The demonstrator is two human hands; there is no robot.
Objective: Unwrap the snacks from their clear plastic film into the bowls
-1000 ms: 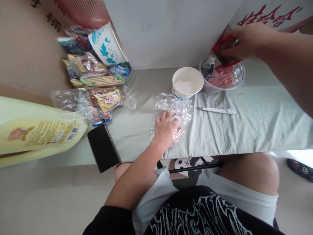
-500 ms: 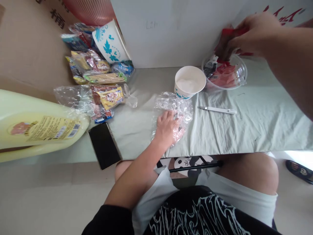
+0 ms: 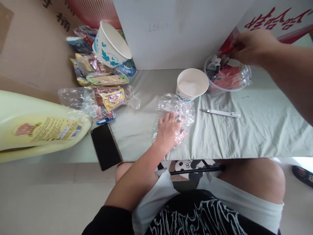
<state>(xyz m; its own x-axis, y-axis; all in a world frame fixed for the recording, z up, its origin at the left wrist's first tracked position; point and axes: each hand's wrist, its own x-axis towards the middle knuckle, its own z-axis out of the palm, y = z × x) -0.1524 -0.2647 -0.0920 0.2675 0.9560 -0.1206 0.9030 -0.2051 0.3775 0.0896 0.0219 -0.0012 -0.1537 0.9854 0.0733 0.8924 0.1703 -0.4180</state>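
Observation:
My left hand (image 3: 168, 129) lies flat on a crumpled clear plastic bag (image 3: 188, 112), fingers stretched out and pressing it to the cloth. Something pinkish shows through the bag beside the thumb. My right hand (image 3: 251, 45) reaches over the back rim of a round clear plastic tub (image 3: 217, 88). Its fingers are bent together and partly hidden; red shows at the fingertips, but what they hold I cannot make out. Inside the tub are red packets (image 3: 230, 76) and a black-and-white packet (image 3: 213, 66). Left of the tub stands a paper bowl (image 3: 193, 85) with white contents.
A white-handled craft knife (image 3: 221, 113) lies before the tub. Leftward are a phone (image 3: 105, 147), a bag of snack packets (image 3: 112, 99), wooden sticks (image 3: 107, 79), a tilted paper bowl (image 3: 111, 45) and a large yellow jug (image 3: 44, 127). A white box (image 3: 181, 36) stands behind.
My right hand has shifted slightly down and its fingers have drawn back a little from inside the tub. My left hand stays on the bag. The camera view has shifted slightly.

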